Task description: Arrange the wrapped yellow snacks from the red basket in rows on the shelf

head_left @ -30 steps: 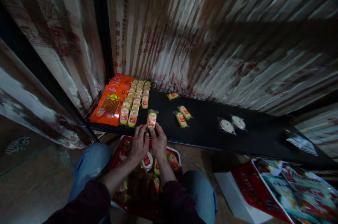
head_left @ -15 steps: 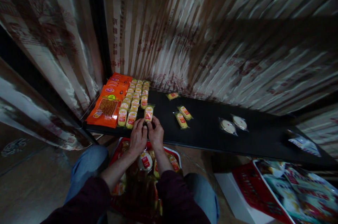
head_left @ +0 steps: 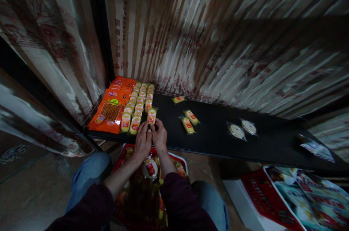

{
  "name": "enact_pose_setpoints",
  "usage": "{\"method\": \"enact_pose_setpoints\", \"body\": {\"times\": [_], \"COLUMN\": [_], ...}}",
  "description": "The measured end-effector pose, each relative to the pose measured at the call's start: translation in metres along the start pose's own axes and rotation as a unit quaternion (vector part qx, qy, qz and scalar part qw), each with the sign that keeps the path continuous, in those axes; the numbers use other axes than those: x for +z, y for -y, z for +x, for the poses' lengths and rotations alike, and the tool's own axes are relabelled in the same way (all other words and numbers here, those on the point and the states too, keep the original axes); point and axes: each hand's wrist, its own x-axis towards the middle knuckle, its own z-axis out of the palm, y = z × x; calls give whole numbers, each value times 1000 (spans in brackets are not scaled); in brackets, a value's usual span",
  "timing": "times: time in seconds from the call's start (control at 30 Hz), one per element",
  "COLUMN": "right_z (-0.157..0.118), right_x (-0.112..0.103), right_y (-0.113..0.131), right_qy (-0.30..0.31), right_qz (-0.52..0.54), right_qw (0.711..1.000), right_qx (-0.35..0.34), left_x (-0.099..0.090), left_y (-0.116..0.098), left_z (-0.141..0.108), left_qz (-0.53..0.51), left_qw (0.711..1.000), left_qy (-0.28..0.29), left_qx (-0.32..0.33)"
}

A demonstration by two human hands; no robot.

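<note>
Between the fingertips of my left hand (head_left: 143, 140) and my right hand (head_left: 159, 136) is a small wrapped snack cake (head_left: 151, 116), yellow with a red label. Both hands are closed on its near end, at the front of the third column. Rows of the same wrapped cakes (head_left: 130, 122) lie overlapped on the black shelf (head_left: 207, 133), just left of my fingers. Left of them, orange snack bags (head_left: 109, 109) overlap in a column. Below my forearms, a red basket with a white rim (head_left: 186, 165) holds more wrapped cakes, including a round white one (head_left: 150, 168).
Loose wrapped cakes (head_left: 188, 125) lie mid-shelf. Farther right are two round white packets (head_left: 236, 131) and a silvery packet (head_left: 317, 148). A red crate (head_left: 257, 187) of bags stands on the floor at right. Patterned curtains (head_left: 177, 42) hang behind; a dark post (head_left: 100, 24) stands at left.
The held cake has shifted slightly left, closer to the third column of cakes, with both hands still on it. The view has moved a little; the other packets lie as before.
</note>
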Motion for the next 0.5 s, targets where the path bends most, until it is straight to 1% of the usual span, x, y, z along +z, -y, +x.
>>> {"method": "enact_pose_setpoints", "body": {"times": [0.23, 0.5], "right_z": [11, 22], "right_x": [6, 10], "right_y": [2, 3], "right_qy": [10, 34], "right_qz": [-18, -41], "right_qw": [1000, 998], "right_qx": [-23, -41], "left_x": [4, 6], "left_y": [3, 5], "left_z": [9, 18], "left_qz": [-22, -8], "left_qw": [1000, 1000], "left_qy": [8, 23], "left_qx": [-14, -11]}}
